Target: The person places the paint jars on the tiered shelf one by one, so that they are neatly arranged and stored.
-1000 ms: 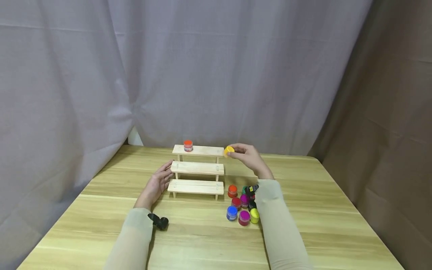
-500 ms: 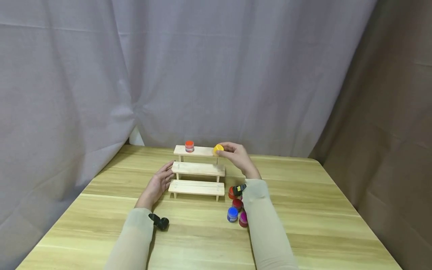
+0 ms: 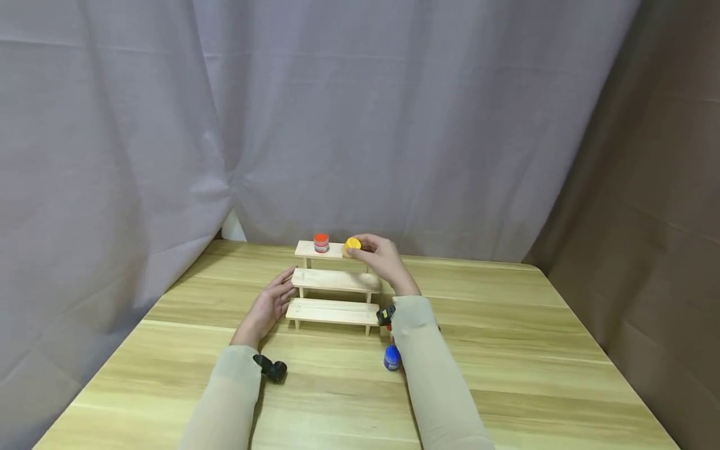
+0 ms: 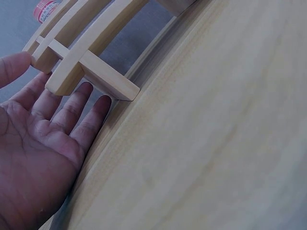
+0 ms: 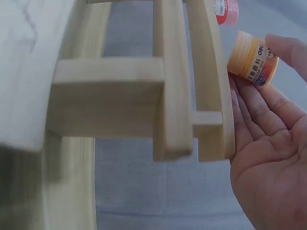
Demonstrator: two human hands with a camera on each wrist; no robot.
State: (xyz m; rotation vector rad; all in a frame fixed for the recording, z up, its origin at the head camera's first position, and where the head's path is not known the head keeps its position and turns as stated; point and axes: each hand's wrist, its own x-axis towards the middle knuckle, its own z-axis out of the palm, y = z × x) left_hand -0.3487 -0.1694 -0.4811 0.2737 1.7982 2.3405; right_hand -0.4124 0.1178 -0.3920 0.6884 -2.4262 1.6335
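Note:
A three-tier wooden stand (image 3: pixel 336 280) stands on the table. At its top shelf, my right hand (image 3: pixel 385 261) pinches a yellow-orange paint jar (image 3: pixel 352 245) between thumb and fingers. The right wrist view shows the printed label of this paint jar (image 5: pixel 253 58); whether its base touches the shelf I cannot tell. An orange-red paint jar (image 3: pixel 321 243) sits on the same shelf, to the left. My left hand (image 3: pixel 266 311) is at the stand's left end. In the left wrist view, the fingers (image 4: pixel 72 112) are extended beside the plank ends, thumb near the upper tiers.
A blue-lidded jar (image 3: pixel 392 358) stands on the table (image 3: pixel 332 400) beside my right sleeve (image 3: pixel 435 369), which hides most of the jars there. Grey cloth (image 3: pixel 382 125) hangs behind the table, and a darker cloth (image 3: pixel 641 206) on the right.
My right hand has carried the yellow-orange jar leftward from beyond the stand's right end to its top shelf. The right sleeve now covers most of the loose jars. My left hand stays at the stand.

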